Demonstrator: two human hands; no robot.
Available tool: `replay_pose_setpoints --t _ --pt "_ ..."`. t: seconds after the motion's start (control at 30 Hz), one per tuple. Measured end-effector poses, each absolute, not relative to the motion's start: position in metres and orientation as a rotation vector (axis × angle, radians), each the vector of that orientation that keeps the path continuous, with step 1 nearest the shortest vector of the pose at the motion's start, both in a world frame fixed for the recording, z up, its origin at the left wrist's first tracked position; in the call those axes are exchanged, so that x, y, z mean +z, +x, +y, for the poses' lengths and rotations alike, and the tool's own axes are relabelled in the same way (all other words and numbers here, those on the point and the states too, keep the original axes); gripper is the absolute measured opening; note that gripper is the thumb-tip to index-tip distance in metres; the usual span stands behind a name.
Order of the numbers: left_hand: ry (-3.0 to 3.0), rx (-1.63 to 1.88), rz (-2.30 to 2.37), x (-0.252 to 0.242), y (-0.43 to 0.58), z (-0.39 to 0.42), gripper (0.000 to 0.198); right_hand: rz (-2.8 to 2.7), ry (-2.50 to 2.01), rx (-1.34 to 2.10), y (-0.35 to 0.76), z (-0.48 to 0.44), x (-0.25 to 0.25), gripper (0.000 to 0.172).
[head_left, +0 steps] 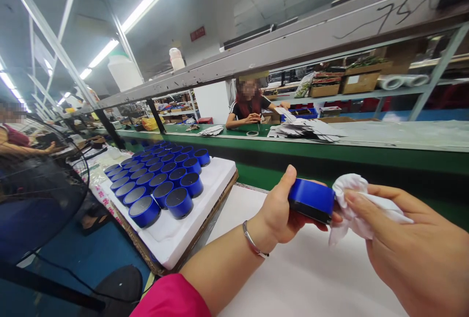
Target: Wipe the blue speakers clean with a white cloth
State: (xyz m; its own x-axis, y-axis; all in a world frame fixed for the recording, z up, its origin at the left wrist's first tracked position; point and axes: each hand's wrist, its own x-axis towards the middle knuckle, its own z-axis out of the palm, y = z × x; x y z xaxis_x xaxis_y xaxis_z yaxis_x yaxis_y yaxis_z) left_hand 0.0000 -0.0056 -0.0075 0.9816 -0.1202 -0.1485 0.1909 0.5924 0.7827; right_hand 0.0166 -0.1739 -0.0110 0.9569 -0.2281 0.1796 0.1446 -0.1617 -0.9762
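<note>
Blue cylindrical casing (311, 198), black base (309, 215), held in left hand (274, 214)

Left: black wire-guarded fan (44, 185).
Centre: white foam tray (172, 239) holding rows of blue cylinders (177, 203).
Far side: co-worker (249, 112) at green table (234, 128), beside stacked paper sheets (304, 129).
Behind: cardboard boxes (361, 82) on shelf (395, 90).

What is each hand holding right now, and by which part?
The left hand grips a blue cylinder around its side, thumb on top. The right hand pinches a white cloth in its fingers, against the cylinder's end.
</note>
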Motion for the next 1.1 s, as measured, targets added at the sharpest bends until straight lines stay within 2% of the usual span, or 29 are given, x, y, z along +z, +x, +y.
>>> replay_pose_setpoints --t 0.2,0.37,0.43,0.7,0.93,1.1 --pt "0.902 -0.238 0.119 -0.009 0.003 -0.004 0.09 0.036 -1.705 -0.358 0.016 -0.171 -0.008 0.058" --pt "0.837 -0.143 0.135 -0.007 -0.002 -0.004 0.054 0.066 -1.696 -0.325 0.012 -0.169 -0.003 0.06" --pt "0.83 -0.102 0.101 -0.009 -0.003 -0.002 0.047 0.078 -1.679 -0.325 0.013 -0.17 -0.005 0.063" --pt "0.883 -0.037 -0.01 -0.02 0.002 -0.002 0.069 0.032 -1.675 -0.397 0.021 -0.176 -0.017 0.061" --pt "1.151 0.095 -0.096 -0.02 -0.003 -0.003 0.095 0.074 -1.66 -0.342 0.019 -0.167 -0.006 0.06" --pt "1.319 0.183 -0.046 -0.013 -0.01 -0.004 0.088 0.004 -1.67 -0.344 0.022 -0.168 -0.011 0.054"
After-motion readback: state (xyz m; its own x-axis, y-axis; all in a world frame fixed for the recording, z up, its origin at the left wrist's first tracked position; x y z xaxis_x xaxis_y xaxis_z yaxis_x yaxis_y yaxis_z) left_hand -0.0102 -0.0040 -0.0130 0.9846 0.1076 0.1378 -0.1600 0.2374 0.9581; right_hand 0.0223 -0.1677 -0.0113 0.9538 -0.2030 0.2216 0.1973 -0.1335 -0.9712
